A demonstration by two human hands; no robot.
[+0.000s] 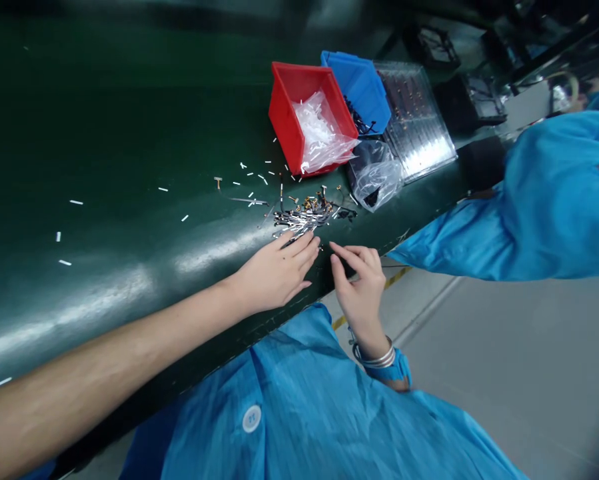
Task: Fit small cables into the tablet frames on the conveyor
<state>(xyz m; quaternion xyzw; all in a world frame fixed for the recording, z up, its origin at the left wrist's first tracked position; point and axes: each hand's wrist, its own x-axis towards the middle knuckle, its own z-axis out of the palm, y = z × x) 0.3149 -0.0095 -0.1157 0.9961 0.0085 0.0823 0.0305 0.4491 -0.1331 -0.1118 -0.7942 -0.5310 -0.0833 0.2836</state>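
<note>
A pile of small cable-like parts (304,219), dark and silvery with gold-coloured ends, lies on the dark green table. My left hand (279,272) is palm down at the near edge of this pile. Its fingers are stretched out, the tips touching or just over the closest parts. To the right, by the table's front edge, is my right hand (362,283). Its thumb and index finger come close together in a pinch near the pile; anything between them is too small to make out. One loose part with a gold-coloured end (218,183) lies left of the pile.
Behind the pile stands a red bin (285,120) with a plastic bag of small white pieces (319,127). Beside it are a blue bin (362,83), a clear bag (379,180) and a transparent tray (419,127). White strips (163,189) are scattered leftward. Another person's blue sleeve (509,207) reaches in at right.
</note>
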